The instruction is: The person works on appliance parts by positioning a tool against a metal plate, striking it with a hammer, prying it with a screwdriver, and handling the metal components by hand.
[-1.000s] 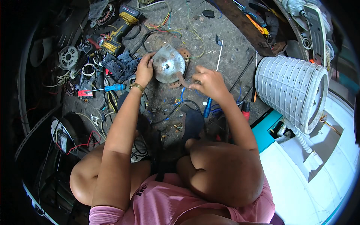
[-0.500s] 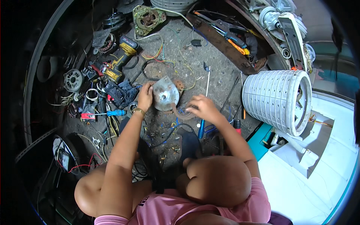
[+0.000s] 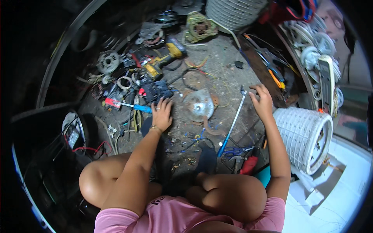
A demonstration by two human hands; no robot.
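A round grey metal plate [image 3: 199, 105] with a central boss lies on the floor in front of me, a curved rusty strip [image 3: 213, 130] at its lower edge. My left hand [image 3: 162, 113] is left of the plate, fingers spread, beside the blue handle of a screwdriver [image 3: 142, 108]. Whether it touches that handle I cannot tell. On the right, my right hand [image 3: 262, 101] hovers with thumb and fingers apart, holding nothing visible. Close to its fingertips is the tip of a long screwdriver [image 3: 235, 122], which lies on the floor with its blue handle toward me.
A yellow and black cordless drill [image 3: 160, 62] lies among motor parts and wires at upper left. At upper right stands a rusty tray [image 3: 252, 54] of hand tools. A white perforated drum [image 3: 297, 134] is near my right forearm. Scissors [image 3: 239, 150] lie near my foot.
My left hand has let go of the metal plate and moved left. My right hand has gone from the curved strip out to the right and farther away. The view has shifted.
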